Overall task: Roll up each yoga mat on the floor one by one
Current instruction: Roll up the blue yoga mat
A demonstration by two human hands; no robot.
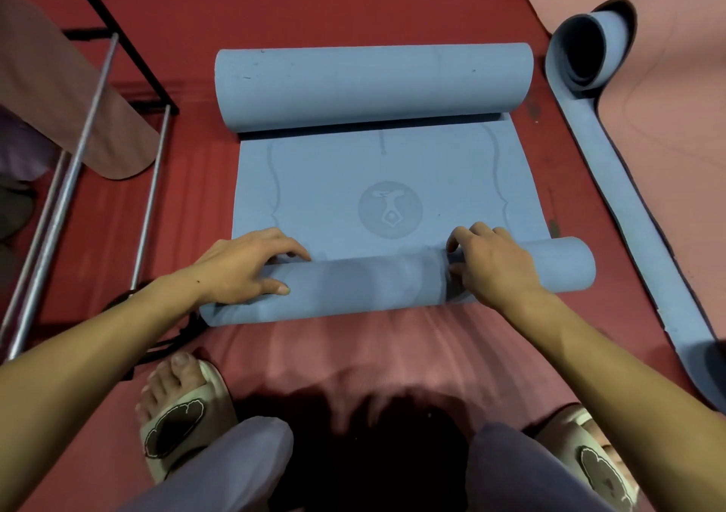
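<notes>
A blue yoga mat (377, 181) lies on the red floor in front of me, with a round printed emblem on its flat middle. Its far end is curled into a thick roll (373, 83). Its near end forms a thinner roll (365, 283) under my hands. My left hand (251, 264) grips the left part of the near roll, fingers curled over the top and thumb on the near side. My right hand (487, 264) grips the right part the same way.
A second blue mat (613, 165), partly rolled at its far end, lies to the right on a pink mat (668, 126). A metal rack (90, 118) with a pink rolled mat (74, 107) stands at the left. My sandalled feet and knees are below.
</notes>
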